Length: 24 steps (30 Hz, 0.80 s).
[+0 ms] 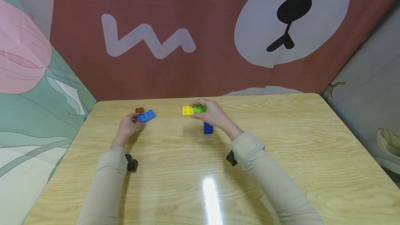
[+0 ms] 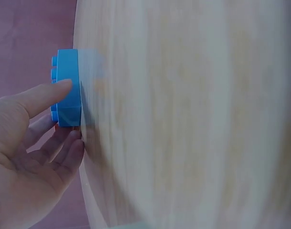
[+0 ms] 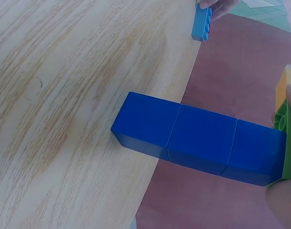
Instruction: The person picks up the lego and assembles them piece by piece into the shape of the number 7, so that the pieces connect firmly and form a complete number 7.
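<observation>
My left hand (image 1: 127, 127) pinches a light blue toy brick (image 1: 146, 116) between thumb and fingers, low by the table's far edge. Just behind it lies an orange-brown brick (image 1: 139, 110), mostly covered in the left wrist view. Three dark blue blocks (image 3: 200, 138) stand stacked upright on the table. At the top of that stack, my right hand (image 1: 214, 114) grips a green brick (image 1: 199, 109), with a yellow brick (image 1: 187, 110) at its left end. Fingers hide part of the green brick; how firmly it sits on the stack I cannot tell.
The wooden table (image 1: 175, 169) ends at a far edge, against a red-brown cloth (image 1: 150, 75) printed with a face. Patterned fabric (image 1: 28, 124) hangs at the left. Dark wrist devices (image 1: 132, 163) are worn at both cuffs.
</observation>
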Tool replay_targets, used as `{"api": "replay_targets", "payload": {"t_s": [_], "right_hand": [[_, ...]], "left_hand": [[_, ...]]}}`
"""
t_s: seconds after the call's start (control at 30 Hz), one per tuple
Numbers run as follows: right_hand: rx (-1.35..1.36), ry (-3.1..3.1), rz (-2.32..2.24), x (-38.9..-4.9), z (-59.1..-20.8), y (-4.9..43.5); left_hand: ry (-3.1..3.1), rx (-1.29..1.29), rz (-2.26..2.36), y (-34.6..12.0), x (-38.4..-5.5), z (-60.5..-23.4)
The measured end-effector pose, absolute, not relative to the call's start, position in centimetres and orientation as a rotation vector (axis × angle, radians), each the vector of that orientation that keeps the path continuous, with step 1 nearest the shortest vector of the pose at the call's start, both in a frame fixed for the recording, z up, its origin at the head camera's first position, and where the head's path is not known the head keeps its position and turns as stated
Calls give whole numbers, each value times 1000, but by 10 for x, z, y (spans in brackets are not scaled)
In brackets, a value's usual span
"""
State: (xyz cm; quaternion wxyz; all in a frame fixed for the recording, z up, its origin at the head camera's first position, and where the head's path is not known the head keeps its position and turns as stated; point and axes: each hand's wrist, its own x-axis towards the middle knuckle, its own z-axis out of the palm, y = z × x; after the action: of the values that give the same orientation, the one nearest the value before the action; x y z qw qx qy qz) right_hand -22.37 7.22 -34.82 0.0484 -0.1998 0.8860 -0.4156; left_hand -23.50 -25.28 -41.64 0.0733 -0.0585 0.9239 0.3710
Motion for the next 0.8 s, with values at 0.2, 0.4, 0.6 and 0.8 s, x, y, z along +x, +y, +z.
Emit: {"api": "replay_targets", "payload": {"t_s": [0.2,0.4,0.6,0.8], "right_hand": [[-615,2713,-1257,-224,-348,73],[-608,2703,-1259,-224,-347,73],[-592,2697,-1260,-224,-348,72],[-604,2694,-1260,-224,-348,70]], "left_hand": [[2822,-151,1090,-252,-235,-418],[2812,-128,1119,-252,-234,-418],[2675,-161,1284,-252,-233,-414],[2602,-164,1489,-244,-231,-399]]}}
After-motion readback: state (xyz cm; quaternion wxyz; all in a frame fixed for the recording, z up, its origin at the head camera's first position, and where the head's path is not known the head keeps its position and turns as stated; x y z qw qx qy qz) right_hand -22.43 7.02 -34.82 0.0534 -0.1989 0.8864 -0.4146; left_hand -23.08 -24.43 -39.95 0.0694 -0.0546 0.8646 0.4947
